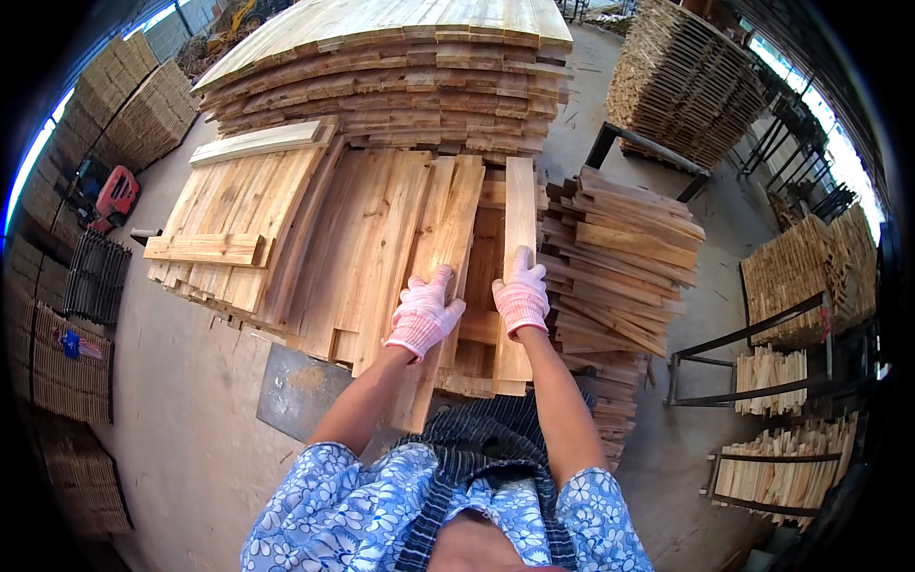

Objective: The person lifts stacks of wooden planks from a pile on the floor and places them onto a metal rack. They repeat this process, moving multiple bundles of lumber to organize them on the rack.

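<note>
My left hand (pixel 424 313), in a pink and white knitted glove, is closed over a long wooden plank (pixel 462 214) whose near end juts past the stack toward me. To its right, my right hand (pixel 522 297), gloved alike, grips the edges of a paler narrow plank (pixel 520 205). Between the two planks a gap shows the lower layer of boards (pixel 487 248) lying across. Left of my left hand, several wide planks (pixel 367 219) lie side by side, lengthwise away from me. The undersides of both held planks are hidden.
Farther left, boards carry two crosswise pieces, the nearer being a short plank (pixel 203 250). A tall lumber stack (pixel 400 81) rises behind. Loose narrow slats (pixel 620 248) are piled at right. Black metal racks (pixel 748 329) stand farther right, and a red machine (pixel 116 197) far left.
</note>
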Action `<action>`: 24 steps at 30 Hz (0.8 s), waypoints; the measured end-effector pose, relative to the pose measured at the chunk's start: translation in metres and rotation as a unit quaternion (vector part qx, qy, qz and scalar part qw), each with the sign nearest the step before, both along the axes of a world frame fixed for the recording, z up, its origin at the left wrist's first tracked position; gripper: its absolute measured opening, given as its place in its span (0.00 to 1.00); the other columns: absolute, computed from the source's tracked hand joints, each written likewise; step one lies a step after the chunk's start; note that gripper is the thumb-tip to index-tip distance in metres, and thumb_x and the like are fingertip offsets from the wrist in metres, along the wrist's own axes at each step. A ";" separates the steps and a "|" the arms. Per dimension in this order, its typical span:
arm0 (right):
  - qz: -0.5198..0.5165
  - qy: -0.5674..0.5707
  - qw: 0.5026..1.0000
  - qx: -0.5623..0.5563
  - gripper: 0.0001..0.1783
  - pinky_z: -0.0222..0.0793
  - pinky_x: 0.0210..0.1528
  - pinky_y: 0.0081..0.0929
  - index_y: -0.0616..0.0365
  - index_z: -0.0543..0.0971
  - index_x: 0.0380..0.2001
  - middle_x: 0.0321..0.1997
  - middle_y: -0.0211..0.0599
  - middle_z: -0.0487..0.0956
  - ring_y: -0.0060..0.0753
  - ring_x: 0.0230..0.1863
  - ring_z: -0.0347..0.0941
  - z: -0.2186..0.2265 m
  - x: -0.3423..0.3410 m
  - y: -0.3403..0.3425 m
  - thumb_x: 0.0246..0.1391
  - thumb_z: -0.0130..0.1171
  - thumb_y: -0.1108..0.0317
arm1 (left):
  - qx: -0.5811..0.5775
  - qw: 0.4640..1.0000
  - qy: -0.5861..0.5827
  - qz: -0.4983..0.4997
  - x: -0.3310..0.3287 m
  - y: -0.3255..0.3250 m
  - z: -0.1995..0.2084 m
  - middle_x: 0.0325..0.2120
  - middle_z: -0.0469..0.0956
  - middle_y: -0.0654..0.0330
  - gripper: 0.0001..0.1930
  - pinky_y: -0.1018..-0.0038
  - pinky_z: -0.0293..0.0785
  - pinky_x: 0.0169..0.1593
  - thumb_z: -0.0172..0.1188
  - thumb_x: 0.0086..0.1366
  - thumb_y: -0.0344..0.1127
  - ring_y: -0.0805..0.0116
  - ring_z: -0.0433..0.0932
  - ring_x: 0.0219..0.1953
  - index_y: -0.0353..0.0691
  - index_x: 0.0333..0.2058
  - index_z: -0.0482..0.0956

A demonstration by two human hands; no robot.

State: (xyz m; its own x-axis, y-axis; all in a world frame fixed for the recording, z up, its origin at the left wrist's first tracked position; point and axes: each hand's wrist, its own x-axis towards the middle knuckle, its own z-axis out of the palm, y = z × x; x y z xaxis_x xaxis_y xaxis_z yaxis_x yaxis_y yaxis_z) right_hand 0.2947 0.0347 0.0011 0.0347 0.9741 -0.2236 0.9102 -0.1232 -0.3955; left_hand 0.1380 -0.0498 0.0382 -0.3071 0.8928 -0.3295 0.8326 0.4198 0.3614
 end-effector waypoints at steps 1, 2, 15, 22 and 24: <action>0.002 -0.001 1.000 0.006 0.47 0.79 0.53 0.54 0.43 0.53 0.74 0.59 0.60 0.69 0.63 0.55 0.78 -0.001 -0.001 -0.001 0.57 0.66 0.53 | -0.003 1.000 -0.002 -0.002 0.001 0.006 0.000 0.61 0.66 0.35 0.40 0.47 0.71 0.63 0.63 0.64 0.54 0.34 0.69 0.64 0.58 0.72 0.59; 0.004 -0.002 1.000 0.014 0.46 0.80 0.51 0.54 0.43 0.53 0.74 0.58 0.60 0.69 0.62 0.54 0.78 -0.001 0.000 -0.001 0.58 0.65 0.52 | -0.004 1.000 -0.004 -0.003 0.001 0.014 0.003 0.61 0.65 0.35 0.40 0.47 0.71 0.63 0.63 0.64 0.54 0.34 0.70 0.64 0.57 0.72 0.59; 0.002 -0.002 0.998 0.060 0.41 0.81 0.45 0.54 0.45 0.58 0.71 0.53 0.57 0.71 0.59 0.49 0.80 -0.008 0.003 0.000 0.61 0.61 0.44 | -0.005 0.998 0.013 -0.054 -0.004 0.047 -0.018 0.65 0.61 0.25 0.47 0.50 0.72 0.64 0.63 0.63 0.53 0.31 0.72 0.62 0.51 0.76 0.51; 0.004 0.007 0.997 0.073 0.40 0.80 0.45 0.57 0.45 0.58 0.69 0.53 0.57 0.71 0.60 0.49 0.80 -0.003 0.002 0.004 0.61 0.62 0.45 | -0.007 0.997 -0.038 -0.064 -0.031 0.087 0.003 0.67 0.61 0.31 0.49 0.51 0.70 0.66 0.65 0.60 0.54 0.34 0.69 0.66 0.55 0.76 0.51; 0.005 0.011 0.997 0.072 0.39 0.80 0.45 0.57 0.45 0.59 0.69 0.53 0.57 0.71 0.60 0.48 0.80 -0.007 -0.002 -0.003 0.61 0.61 0.45 | 0.006 0.997 0.013 -0.073 -0.023 0.070 -0.020 0.63 0.64 0.33 0.48 0.50 0.72 0.63 0.65 0.60 0.53 0.34 0.72 0.63 0.54 0.76 0.52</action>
